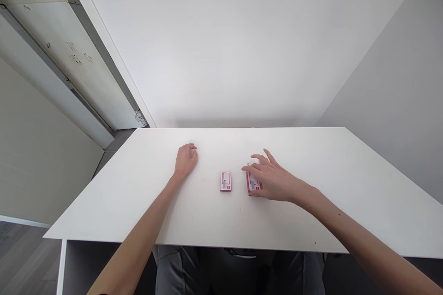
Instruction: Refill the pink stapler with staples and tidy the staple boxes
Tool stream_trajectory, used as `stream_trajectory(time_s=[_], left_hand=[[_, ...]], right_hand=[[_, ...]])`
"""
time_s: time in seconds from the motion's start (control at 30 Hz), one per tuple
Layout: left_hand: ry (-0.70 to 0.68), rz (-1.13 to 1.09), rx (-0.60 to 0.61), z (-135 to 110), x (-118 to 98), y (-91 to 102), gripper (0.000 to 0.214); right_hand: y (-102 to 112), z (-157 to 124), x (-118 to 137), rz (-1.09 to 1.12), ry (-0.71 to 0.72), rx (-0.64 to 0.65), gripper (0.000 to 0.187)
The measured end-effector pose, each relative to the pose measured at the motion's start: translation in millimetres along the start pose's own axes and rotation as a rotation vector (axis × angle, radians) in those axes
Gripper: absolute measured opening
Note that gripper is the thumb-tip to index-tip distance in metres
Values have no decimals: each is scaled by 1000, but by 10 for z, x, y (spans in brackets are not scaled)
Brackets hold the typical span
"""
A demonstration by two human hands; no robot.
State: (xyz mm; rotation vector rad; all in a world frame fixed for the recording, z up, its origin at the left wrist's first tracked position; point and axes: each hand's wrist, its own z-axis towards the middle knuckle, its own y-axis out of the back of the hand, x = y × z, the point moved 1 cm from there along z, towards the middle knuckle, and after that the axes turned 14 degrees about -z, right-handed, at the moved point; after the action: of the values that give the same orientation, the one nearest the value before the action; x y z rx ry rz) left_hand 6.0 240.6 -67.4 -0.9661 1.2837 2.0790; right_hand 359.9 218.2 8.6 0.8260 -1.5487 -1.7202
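Two small red-and-white boxes lie on a white table (311,221). The left box (225,181) lies flat and alone, between my hands. Over the right box (252,183) is my right hand (273,177), fingers spread and partly covering it; whether it touches the box I cannot tell. My left hand (186,159) rests on the table further left, fingers loosely curled downward, with nothing visible in it.
The table stands against a white wall, with a grey wall to the right. A pale door or cabinet panel (69,60) is at the left. My legs in grey trousers (173,267) show under the near table edge.
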Motion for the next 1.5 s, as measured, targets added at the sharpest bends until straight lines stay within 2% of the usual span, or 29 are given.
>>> stream_trajectory(time_s=[0.17,0.33,0.43,0.57,0.7,0.83,0.9,1.0,1.1,1.2,1.27,1.37,1.5], left_hand=[[3,7,8,12,17,-7,20],[-3,15,10,12,22,-3,18],[-4,17,9,10,21,-1,18],[-5,18,7,8,6,-1,17],[-11,22,4,9,-3,-4,16],[-19,27,5,13,13,-10,16],[-22,30,3,16,22,-11,16],[-26,31,0,17,27,-8,17],[-23,30,0,15,30,-9,17],[-22,28,1,16,33,-16,16],[-21,28,-1,19,36,-21,16],[-23,30,-1,23,40,-25,15],[-27,35,0,22,49,-22,15]], right_hand=[[-19,-49,-14,2,34,-48,32],[-31,-49,-15,-22,52,-56,27],[-33,-53,-23,-18,55,-59,29],[-33,-33,7,-3,46,-81,40],[-112,94,200,-11,39,-99,45],[-248,320,497,-63,9,-71,59],[-289,420,614,-79,17,-38,55],[-276,481,675,-114,60,-25,39],[-180,398,572,-120,78,-39,41],[-61,211,351,-82,31,-50,52],[-10,74,199,-58,12,-63,51],[-9,-86,36,-56,0,-56,53],[-58,-174,-24,-105,7,-37,48]])
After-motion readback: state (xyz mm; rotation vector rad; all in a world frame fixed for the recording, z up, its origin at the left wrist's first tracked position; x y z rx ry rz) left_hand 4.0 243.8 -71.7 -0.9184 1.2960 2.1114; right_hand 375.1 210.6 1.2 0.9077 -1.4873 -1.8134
